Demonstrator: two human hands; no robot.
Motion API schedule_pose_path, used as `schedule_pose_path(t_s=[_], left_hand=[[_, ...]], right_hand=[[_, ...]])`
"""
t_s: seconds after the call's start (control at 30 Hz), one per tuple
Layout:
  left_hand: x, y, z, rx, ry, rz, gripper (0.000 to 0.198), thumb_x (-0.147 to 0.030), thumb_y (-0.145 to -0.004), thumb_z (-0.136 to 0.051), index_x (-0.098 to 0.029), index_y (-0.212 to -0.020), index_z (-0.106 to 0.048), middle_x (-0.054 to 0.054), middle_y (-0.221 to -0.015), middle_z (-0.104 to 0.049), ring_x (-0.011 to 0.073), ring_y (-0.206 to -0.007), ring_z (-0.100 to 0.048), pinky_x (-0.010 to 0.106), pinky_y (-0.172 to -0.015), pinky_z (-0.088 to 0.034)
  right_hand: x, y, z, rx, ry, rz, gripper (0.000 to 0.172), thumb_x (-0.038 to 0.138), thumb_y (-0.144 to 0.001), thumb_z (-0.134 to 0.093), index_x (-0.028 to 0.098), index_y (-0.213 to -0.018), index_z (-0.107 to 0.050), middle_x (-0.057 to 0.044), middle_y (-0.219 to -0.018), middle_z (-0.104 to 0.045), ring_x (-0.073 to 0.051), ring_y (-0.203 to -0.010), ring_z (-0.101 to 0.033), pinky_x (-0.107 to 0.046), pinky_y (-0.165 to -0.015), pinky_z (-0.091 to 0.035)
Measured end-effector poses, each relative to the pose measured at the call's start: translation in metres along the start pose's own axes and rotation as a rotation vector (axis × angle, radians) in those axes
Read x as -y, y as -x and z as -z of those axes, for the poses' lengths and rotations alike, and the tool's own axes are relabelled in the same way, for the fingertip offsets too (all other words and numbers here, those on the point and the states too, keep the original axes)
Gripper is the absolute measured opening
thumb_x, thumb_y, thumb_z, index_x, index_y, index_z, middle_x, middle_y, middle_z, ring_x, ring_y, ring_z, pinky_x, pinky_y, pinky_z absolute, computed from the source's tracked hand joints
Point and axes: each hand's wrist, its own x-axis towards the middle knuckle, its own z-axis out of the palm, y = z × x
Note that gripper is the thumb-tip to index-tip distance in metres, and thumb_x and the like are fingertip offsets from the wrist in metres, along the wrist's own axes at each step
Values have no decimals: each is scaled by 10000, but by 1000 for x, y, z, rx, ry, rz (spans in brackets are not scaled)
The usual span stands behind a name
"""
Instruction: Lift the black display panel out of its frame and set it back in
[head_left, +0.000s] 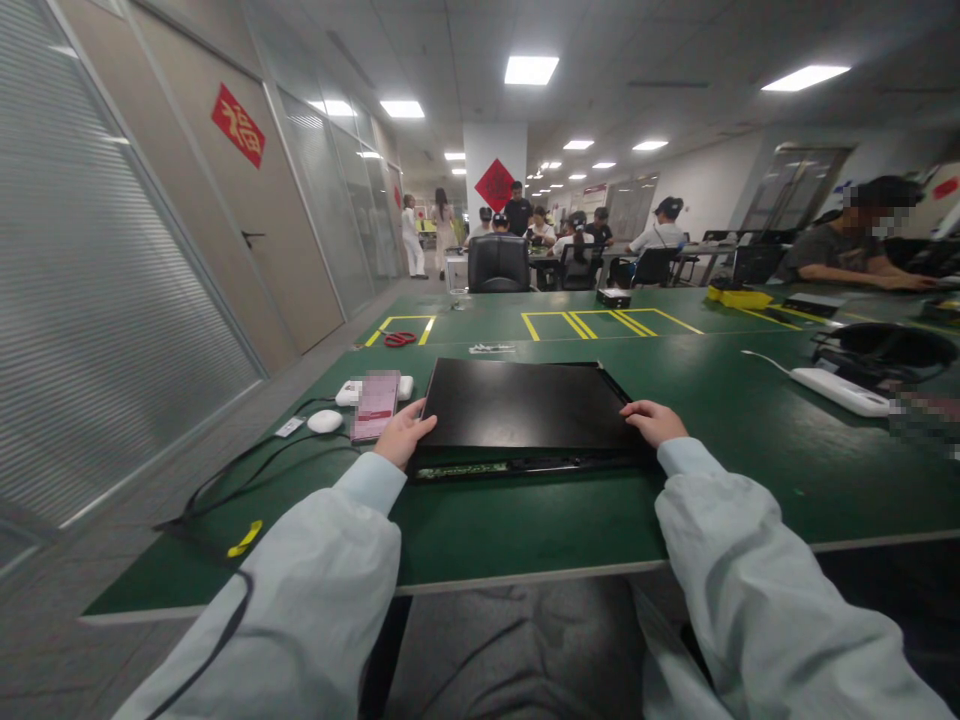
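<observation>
Black panel [525,405]: centre of frame, over a black housing [555,465] whose near strip shows, on the green table [525,530].
Left grip [405,433]: clasping the panel's left edge, thumb uppermost.
Right grip [655,422]: pinching its right edge.
Panel to grip: between the two.
Phone [377,402]: left of centre, near left grip.

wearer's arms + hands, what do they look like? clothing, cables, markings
Loose, creased pale-blue long sleeves on both arms, ending in smooth, snug cuffs. Left hand and right hand are bare. A thin dark cable crosses the left sleeve. No markings visible on the fabric.
</observation>
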Motion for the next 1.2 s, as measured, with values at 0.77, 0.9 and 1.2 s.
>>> schedule_pose_path(t_s=[0.77,0.9,1.2], left_hand=[[0,-3,4,-94,-162,-80,583,-274,-448,-947,-174,-997,-778,79,-1037,-802,370,-1170,-670,483,-1087,-458],[2,-5,9,-121,-267,-93,461,-194,-462,-913,-197,-903,-779,54,-962,-792,365,-1163,-664,480,-1099,-433],[4,-9,9,-169,-451,-100,361,-131,-459,-849,-192,-798,-742,139,-1327,-679,416,-1424,-456,488,-1223,-244]], right_hand=[[-7,-6,-3,-14,-11,-15,180,266,-583,-633,274,-710,-760,-1,-759,-733,-209,-789,-648,-375,-886,-500],[-5,-5,-2,-3,-7,-11,157,266,-590,-634,283,-690,-755,5,-776,-743,-212,-813,-654,-371,-902,-495],[-1,-2,1,14,21,-22,146,271,-595,-632,276,-679,-751,1,-767,-743,-215,-807,-653,-370,-906,-488]])
